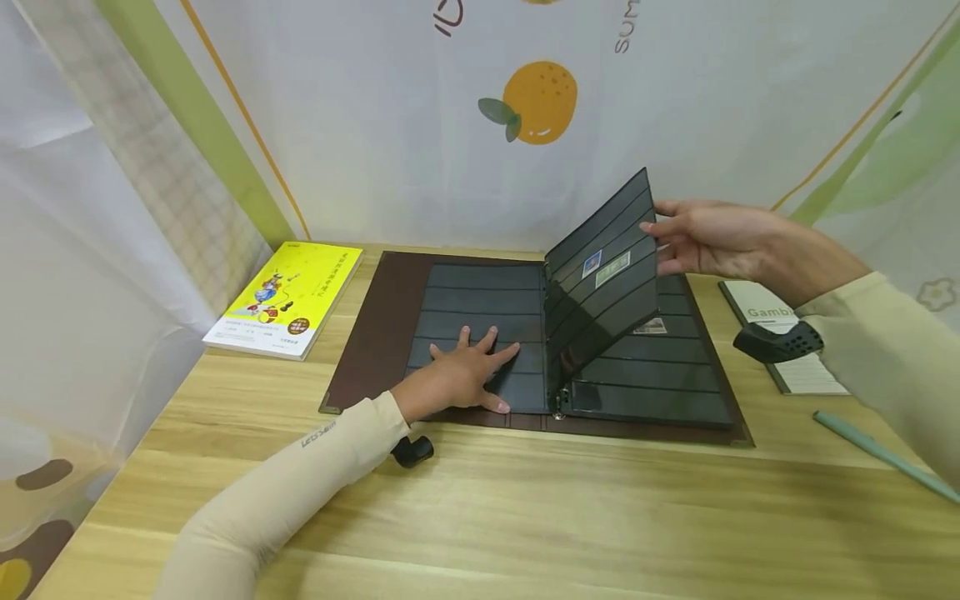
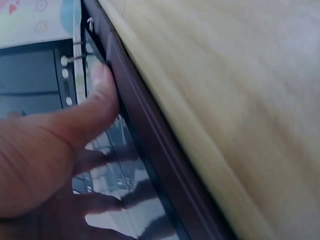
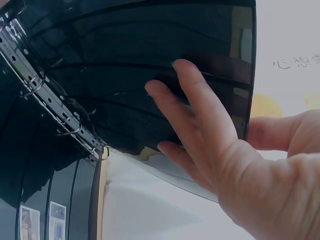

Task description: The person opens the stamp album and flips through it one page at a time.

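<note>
A stamp album with a dark brown cover (image 1: 363, 333) lies open on the wooden table. My right hand (image 1: 727, 242) pinches the outer edge of a raised black page (image 1: 633, 217) between thumb and fingers. Two stamps, a blue one (image 1: 592, 264) and a larger greenish one (image 1: 613, 269), sit in its strips. Another stamp (image 1: 651, 326) shows on the right-hand page below, partly covered. My left hand (image 1: 463, 375) rests with spread fingers on the left-hand page (image 1: 487, 287). Metal binder rings (image 3: 55, 105) hold the pages at the spine in the right wrist view.
A yellow book (image 1: 292, 292) lies left of the album. Right of it, partly behind my right arm, is a notebook (image 1: 813, 379). A green pen-like stick (image 1: 877, 450) lies nearer the front. A white printed curtain (image 1: 420, 167) hangs behind the table.
</note>
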{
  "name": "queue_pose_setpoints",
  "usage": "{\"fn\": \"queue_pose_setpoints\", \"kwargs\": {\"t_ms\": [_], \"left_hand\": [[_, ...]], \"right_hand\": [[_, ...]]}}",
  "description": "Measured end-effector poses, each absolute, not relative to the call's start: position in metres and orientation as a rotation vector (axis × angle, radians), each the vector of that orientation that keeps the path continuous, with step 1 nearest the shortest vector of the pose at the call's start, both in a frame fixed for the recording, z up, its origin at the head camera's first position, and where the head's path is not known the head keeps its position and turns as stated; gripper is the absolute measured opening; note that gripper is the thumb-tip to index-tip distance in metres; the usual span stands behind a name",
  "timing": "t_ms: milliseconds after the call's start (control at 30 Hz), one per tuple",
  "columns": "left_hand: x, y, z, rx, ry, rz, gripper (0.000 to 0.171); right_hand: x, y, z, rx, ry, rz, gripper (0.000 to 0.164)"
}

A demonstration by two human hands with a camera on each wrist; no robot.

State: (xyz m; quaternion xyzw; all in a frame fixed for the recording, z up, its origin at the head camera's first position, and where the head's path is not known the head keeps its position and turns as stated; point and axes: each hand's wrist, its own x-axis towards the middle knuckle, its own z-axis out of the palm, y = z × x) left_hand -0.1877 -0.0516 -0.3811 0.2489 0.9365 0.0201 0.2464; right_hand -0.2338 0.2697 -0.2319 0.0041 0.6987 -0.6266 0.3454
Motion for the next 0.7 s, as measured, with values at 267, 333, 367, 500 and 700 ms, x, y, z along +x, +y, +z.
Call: {"fn": "queue_pose_setpoints", "kwargs": {"t_ms": [267,333,367,500,700], "left_hand": [[-0.169,-0.042,-0.373,0.762,2.715,0.094,0.064],[-0.168,-0.042,-0.365,0.818,2.705,0.302,0.053],[-0.168,-0.041,-0.360,0.833,2.677,0.436,0.050],[-0.165,-0.027,-0.327,0.761,2.516,0.945,0.057],[-0.157,-0.001,-0.274,0.709,2.414,1.206,0.067]], "right_hand": [[-0.234,0.262,-0.233,0.016,1.775,-1.668,0.090],[-0.233,0.260,-0.233,0.018,1.786,-1.663,0.090],[-0.233,0.258,-0.233,0.015,1.785,-1.663,0.090],[-0.233,0.253,-0.231,-0.009,1.791,-1.652,0.091],[-0.233,0.243,-0.226,-0.038,1.822,-1.643,0.092]]}}
